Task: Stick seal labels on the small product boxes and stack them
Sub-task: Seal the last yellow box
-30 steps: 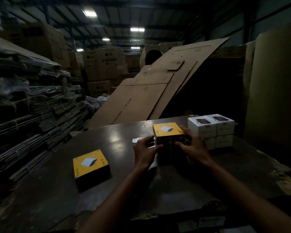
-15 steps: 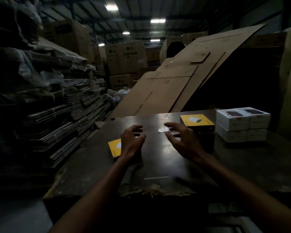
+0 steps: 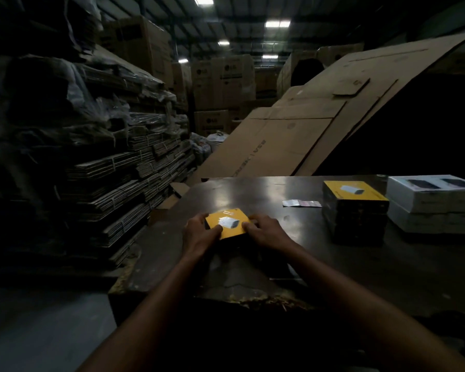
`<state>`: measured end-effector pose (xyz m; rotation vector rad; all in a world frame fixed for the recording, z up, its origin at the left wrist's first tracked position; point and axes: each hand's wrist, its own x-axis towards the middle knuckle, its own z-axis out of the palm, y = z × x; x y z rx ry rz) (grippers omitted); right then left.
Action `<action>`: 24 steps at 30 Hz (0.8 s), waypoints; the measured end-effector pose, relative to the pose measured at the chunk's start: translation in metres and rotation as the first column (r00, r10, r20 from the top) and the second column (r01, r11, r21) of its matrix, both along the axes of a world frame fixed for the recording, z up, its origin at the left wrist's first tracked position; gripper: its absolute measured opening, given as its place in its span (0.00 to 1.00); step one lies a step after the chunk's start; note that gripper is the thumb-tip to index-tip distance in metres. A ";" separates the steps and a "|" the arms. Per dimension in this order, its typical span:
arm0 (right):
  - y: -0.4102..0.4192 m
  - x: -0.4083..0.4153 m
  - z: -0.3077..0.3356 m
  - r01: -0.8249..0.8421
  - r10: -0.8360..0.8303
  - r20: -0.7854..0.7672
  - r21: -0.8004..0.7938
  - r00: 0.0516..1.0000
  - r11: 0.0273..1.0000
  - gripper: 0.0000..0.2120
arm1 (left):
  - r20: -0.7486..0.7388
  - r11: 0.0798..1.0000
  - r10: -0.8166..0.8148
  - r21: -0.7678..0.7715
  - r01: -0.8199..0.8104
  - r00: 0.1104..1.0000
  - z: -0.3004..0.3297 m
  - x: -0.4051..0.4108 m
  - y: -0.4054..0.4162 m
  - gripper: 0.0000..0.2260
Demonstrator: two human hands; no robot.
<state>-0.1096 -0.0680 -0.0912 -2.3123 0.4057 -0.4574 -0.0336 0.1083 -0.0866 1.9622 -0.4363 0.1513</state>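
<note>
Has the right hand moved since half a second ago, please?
Yes. The right hand has gone left, away from the yellow stack and label strip, and now grips the lone yellow box.

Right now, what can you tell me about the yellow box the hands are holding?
The yellow box is small, square and flat, with a pale product picture on its glossy, film-like top. Its sides look dark. It sits near the left edge of the dark table, tilted slightly. The left hand and right hand hold it from both sides, fingers curled over its edges.
</note>
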 end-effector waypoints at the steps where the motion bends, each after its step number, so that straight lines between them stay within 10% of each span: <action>1: 0.003 0.002 -0.001 0.002 -0.003 -0.005 -0.010 1.000 1.000 0.25 | -0.034 0.999 -0.010 -0.045 0.008 0.999 -0.002 0.002 0.000 0.37; 13: 0.013 -0.025 0.010 0.034 -0.133 0.342 0.282 0.930 0.959 0.32 | -0.159 0.964 -0.190 -0.216 0.154 0.969 -0.002 0.000 -0.005 0.32; 24: 0.025 -0.063 0.011 0.041 0.060 0.640 -0.142 0.766 0.989 0.47 | -0.242 0.889 -0.414 -0.313 0.333 0.878 0.047 -0.055 -0.047 0.16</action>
